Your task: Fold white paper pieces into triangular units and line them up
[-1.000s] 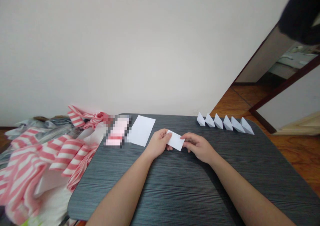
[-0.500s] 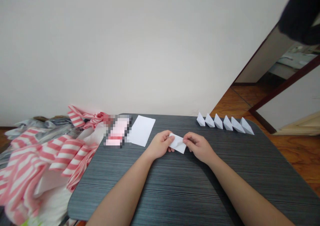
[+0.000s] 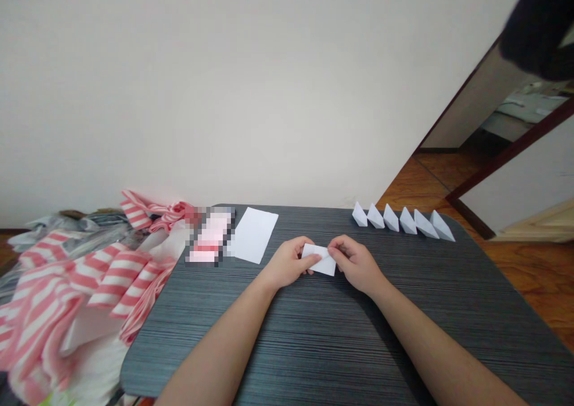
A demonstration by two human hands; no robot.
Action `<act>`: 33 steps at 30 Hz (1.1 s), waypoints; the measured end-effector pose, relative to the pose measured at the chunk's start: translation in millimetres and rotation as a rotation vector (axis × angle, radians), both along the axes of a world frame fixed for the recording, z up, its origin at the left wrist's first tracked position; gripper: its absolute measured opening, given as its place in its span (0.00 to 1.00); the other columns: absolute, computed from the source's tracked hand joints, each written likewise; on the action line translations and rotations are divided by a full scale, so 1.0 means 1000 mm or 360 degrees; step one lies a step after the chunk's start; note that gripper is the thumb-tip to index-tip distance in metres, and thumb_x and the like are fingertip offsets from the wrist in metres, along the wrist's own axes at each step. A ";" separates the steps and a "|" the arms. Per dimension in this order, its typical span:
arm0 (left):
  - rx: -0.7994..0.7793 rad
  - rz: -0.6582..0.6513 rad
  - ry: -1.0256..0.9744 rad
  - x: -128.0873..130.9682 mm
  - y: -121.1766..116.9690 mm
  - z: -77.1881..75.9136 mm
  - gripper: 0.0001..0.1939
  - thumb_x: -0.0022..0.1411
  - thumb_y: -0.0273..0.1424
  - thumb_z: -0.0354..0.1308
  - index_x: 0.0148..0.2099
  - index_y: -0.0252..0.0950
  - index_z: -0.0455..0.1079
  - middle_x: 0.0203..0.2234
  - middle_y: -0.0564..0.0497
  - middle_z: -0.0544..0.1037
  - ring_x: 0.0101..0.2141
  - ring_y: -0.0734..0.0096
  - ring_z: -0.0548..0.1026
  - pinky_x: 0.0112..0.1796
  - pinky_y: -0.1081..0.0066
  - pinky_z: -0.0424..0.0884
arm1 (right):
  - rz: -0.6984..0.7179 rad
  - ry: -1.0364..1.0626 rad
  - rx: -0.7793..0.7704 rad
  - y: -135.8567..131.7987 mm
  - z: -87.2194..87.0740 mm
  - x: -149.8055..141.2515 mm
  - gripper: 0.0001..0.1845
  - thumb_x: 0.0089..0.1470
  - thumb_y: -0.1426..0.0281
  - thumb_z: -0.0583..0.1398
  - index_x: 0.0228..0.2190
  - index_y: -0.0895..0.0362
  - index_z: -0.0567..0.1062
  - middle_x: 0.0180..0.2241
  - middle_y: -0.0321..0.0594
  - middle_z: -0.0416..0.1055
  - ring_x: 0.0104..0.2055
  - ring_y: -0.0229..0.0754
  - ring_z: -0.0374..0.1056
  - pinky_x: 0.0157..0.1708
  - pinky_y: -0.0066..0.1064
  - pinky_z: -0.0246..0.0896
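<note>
The left hand [image 3: 289,262] and right hand [image 3: 356,264] were together, pinching a folded paper slip [image 3: 321,261] from both ends to steady it.

- The small white paper [image 3: 323,265] is now lying more flat between the hands; before, it stood at a clear slant.
- The left hand [image 3: 287,262] has now its thumb laid across the top of the paper.
- The right hand [image 3: 355,265] has come closer to the left hand, and its fingers pinch the paper's right part.

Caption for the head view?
Left hand, right hand hold a white paper on a dark table, near a white sheet and six folded papers.
</note>
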State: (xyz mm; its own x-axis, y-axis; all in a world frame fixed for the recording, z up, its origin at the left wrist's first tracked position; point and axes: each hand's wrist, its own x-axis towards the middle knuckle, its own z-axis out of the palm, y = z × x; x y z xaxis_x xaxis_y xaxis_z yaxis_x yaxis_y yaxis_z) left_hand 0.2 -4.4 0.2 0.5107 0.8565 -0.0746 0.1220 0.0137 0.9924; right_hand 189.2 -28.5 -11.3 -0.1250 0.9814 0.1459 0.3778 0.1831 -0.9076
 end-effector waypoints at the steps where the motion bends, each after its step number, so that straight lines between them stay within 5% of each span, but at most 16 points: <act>1: 0.0005 0.0014 0.0013 0.000 0.000 0.000 0.13 0.54 0.37 0.57 0.37 0.33 0.65 0.23 0.52 0.72 0.22 0.76 0.71 0.23 0.77 0.65 | 0.0009 0.0047 -0.0009 0.000 0.000 0.000 0.09 0.54 0.64 0.55 0.34 0.56 0.69 0.25 0.35 0.67 0.24 0.36 0.62 0.24 0.27 0.57; 5: 0.0001 0.0046 0.0034 -0.001 0.001 -0.002 0.13 0.55 0.38 0.56 0.38 0.33 0.65 0.21 0.53 0.72 0.20 0.76 0.71 0.21 0.78 0.63 | 0.0026 0.0086 -0.0082 0.001 0.002 0.002 0.12 0.54 0.64 0.55 0.38 0.57 0.69 0.25 0.36 0.69 0.23 0.36 0.64 0.23 0.27 0.58; 14: 0.0035 0.0040 0.0061 -0.002 0.002 -0.007 0.12 0.56 0.37 0.55 0.38 0.34 0.65 0.21 0.53 0.71 0.20 0.76 0.70 0.21 0.78 0.63 | 0.0058 -0.0229 -0.0092 0.002 0.011 0.005 0.14 0.57 0.65 0.52 0.25 0.56 0.73 0.17 0.34 0.70 0.22 0.38 0.67 0.28 0.28 0.58; 26: 0.0024 0.0052 0.0012 -0.002 0.002 -0.006 0.11 0.57 0.36 0.54 0.37 0.33 0.64 0.19 0.55 0.69 0.19 0.77 0.69 0.20 0.78 0.62 | -0.0009 0.0107 -0.0185 0.003 0.000 0.006 0.19 0.60 0.60 0.47 0.30 0.58 0.71 0.18 0.36 0.70 0.19 0.37 0.65 0.21 0.27 0.56; 33: 0.0024 0.0057 0.0023 -0.002 0.002 -0.006 0.11 0.56 0.37 0.54 0.37 0.34 0.64 0.20 0.55 0.70 0.19 0.78 0.69 0.21 0.79 0.62 | 0.0072 -0.0145 -0.0107 0.002 0.009 0.008 0.12 0.57 0.65 0.53 0.26 0.57 0.72 0.18 0.34 0.70 0.23 0.37 0.65 0.28 0.27 0.58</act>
State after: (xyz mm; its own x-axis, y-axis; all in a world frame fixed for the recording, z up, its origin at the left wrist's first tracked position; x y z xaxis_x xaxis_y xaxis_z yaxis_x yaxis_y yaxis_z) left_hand -1.8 -2.5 -5.8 0.4788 0.8752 -0.0688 0.1358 0.0036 0.9907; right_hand 197.2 -27.0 -2.3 -0.1792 0.9816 0.0660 0.4520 0.1417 -0.8807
